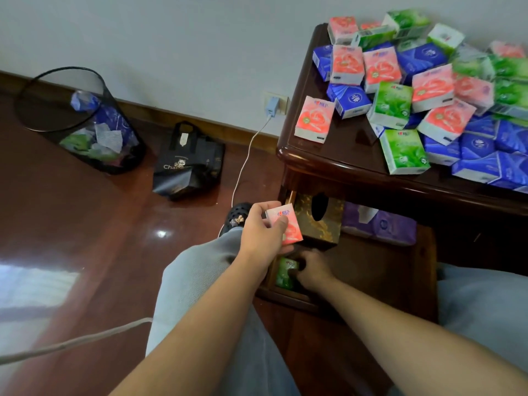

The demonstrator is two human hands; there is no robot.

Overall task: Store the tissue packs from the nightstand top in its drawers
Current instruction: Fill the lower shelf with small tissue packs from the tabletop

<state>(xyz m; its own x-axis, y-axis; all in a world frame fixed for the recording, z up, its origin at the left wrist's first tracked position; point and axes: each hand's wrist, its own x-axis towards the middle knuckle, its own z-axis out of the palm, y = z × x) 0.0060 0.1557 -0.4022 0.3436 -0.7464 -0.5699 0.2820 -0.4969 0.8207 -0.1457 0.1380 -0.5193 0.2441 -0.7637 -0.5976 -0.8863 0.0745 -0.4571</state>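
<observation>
The left hand (261, 228) grips a pink tissue pack (285, 224) above the open drawer (385, 270), thumb across the pack's face, fingers curled behind it. The right hand (313, 270) reaches into the drawer's front left corner, fingers curled down onto a green tissue pack (285, 274); whether they grasp it or merely press it cannot be determined. Behind it sit a gold tissue box (320, 221) and purple tissue packs (383, 224). Pink, green and blue packs (428, 92) cover the nightstand top (345, 150).

pile of tissue packs (485, 115) cut off at right edge; right hand (313, 270) fingertips hidden in drawer (385, 270).
</observation>
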